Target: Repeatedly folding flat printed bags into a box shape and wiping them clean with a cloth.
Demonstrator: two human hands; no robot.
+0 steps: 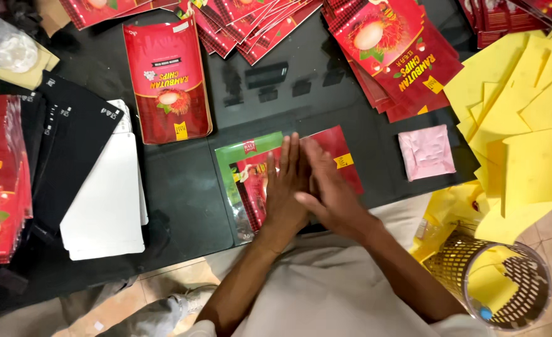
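Both hands, left (286,187) and right (328,187), flat and open, pressing red pouch (341,156) at frame centre on black worktop (182,181); probably not gripping.

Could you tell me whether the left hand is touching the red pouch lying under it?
Touching: the head view shows the left hand pressed flat on the red pouch.

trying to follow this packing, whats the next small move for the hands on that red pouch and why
Probably slide both palms outward to flatten it. The left hand and right hand lie flat, overlapping, on the red pouch, which rests on a green-edged packet on the black table.
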